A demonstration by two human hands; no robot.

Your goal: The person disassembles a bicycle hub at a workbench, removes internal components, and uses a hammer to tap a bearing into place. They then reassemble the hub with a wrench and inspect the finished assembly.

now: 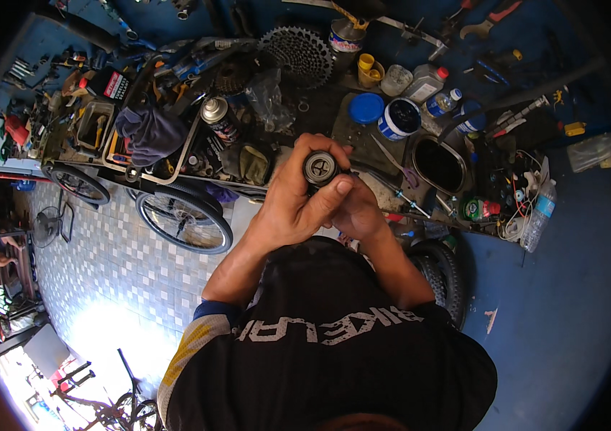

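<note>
My left hand (289,197) wraps round a small round black part (320,169) with a grey metal ring at its end, which looks like a bicycle hub piece. Its thumb lies along the near side and its fingers curl over the far side. My right hand (364,210) is closed against the same part from the right and below, its fingertips mostly hidden behind my left thumb. Both hands are raised in front of the cluttered workbench's near edge. Just beyond them on the bench lie purple-handled scissors (409,176) and a dark oval tray (440,164).
At the bench's back stand a large cassette (296,57), a blue-and-white tub (399,119), a blue lid (367,108) and a spray can (220,119). A dark cloth (149,135) lies left. Bicycle wheels (184,221) stand below; a plastic bottle (539,215) is at the right end.
</note>
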